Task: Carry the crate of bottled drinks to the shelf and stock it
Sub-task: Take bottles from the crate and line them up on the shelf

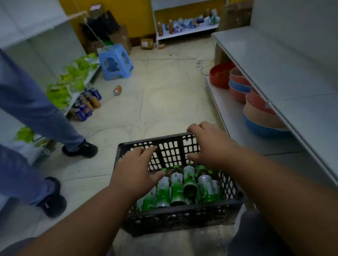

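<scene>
A black slotted plastic crate (180, 217) stands on the tiled floor in front of me, next to the grey shelf (293, 91) on the right. Several green-and-white bottled drinks (176, 189) lie on their sides inside it. My left hand (135, 170) hovers over the crate's left part with its fingers spread and nothing in it. Over the far right rim is my right hand (209, 145), fingers also apart and empty. Both forearms reach in from the bottom of the view.
A person in blue trousers (23, 110) stands at the left by a low shelf of green packets and cans (86, 103). A blue stool (115, 61) and a loose can (117, 90) are on the floor ahead. Stacked bowls (241, 88) fill the right shelf's bottom level.
</scene>
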Tool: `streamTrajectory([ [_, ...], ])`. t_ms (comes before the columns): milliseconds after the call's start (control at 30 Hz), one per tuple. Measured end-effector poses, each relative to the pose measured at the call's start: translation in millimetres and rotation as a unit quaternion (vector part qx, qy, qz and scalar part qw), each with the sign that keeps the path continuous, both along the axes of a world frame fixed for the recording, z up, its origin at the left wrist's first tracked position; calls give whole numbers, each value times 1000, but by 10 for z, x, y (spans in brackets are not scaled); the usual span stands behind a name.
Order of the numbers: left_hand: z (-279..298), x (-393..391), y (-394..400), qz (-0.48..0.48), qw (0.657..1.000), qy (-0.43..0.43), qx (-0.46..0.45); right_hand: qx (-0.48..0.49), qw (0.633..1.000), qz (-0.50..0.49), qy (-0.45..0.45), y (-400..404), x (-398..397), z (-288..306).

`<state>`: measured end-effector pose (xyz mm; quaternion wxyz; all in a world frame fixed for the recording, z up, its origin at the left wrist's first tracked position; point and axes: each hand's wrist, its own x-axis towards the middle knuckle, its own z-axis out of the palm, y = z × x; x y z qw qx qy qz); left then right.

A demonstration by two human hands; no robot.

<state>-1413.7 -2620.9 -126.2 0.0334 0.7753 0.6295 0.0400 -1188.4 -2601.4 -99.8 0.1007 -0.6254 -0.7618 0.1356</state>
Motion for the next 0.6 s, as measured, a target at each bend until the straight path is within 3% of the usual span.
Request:
streamTrajectory([
  [200, -779, -796, 143, 73, 995, -56, -37, -116, 993, 31, -6, 327, -954, -797],
  [333, -1342, -1188, 462, 58, 996, -53, -40, -200, 979, -15, 48, 652, -1445, -1487],
  [500, -1979, -1586, 874, 36, 997, 9, -70, -271, 953, -85, 106, 1031, -1904, -2270],
  [600, -2181, -1658, 977, 45, 995, -17, -83, -305, 940, -105, 109, 1237, -2075, -2663],
])
